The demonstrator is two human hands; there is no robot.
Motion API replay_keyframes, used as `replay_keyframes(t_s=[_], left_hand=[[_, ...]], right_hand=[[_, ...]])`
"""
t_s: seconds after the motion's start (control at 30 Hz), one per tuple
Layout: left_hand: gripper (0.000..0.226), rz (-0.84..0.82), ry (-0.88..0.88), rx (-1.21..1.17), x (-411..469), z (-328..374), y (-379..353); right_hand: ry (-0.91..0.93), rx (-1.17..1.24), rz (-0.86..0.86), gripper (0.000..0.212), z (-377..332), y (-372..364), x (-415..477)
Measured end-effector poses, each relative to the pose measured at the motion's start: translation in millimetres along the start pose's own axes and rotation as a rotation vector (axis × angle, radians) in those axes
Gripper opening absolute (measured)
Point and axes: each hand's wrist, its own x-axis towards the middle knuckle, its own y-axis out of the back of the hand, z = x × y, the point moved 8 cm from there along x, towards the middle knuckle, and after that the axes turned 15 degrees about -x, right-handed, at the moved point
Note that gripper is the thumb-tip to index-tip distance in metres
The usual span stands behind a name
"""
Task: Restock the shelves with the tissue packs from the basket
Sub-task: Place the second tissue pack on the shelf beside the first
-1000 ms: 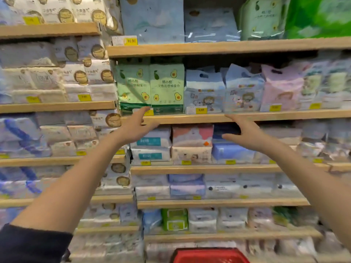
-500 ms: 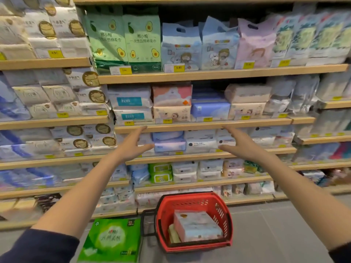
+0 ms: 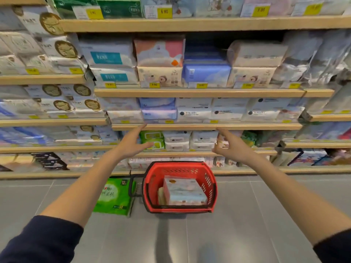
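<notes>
A red basket stands on the grey floor in front of the shelves. Inside it lies a pink and light-blue tissue pack, with a paler pack partly hidden to its left. My left hand and my right hand are both empty with fingers spread, held out above the basket at the level of the lower shelves. Neither hand touches anything. The wooden shelves are stocked with stacked tissue packs in white, blue, pink and green.
A green tissue pack lies flat on the floor just left of the basket, beside its black handle. Yellow price tags line the shelf edges. Grey tiled floor spreads toward me.
My view has tilted down from the upper shelves to the floor, bringing the basket fully into sight. Both hands have come down from the mid shelf toward the basket, still empty.
</notes>
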Motion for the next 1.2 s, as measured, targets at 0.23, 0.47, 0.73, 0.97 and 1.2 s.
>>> replay_keyframes(t_s=[0.23,0.47,0.73,0.97,1.2], left_hand=[[0.081,-0.081,0.127,-0.01,3.2,-53.6,-52.2],[0.082,-0.164,0.256,-0.034,15.9,-143.3,-102.8],[0.093,-0.234,0.49,-0.216,40.5,-265.4,-181.2],[0.094,-0.26,0.562,-0.27,60.4,-317.3,-217.2],[0.08,-0.243,0.628,-0.295,75.6,-361.9,-237.7]], right_hand=[[-0.014,0.033,-0.142,0.081,43.0,-64.5,7.6],[-0.144,0.088,-0.317,0.087,88.9,-170.5,17.2],[-0.257,0.05,-0.408,0.077,128.8,-279.1,53.4],[-0.25,-0.047,-0.519,0.077,150.9,-329.5,86.0],[-0.331,-0.078,-0.598,0.078,192.3,-375.8,116.9]])
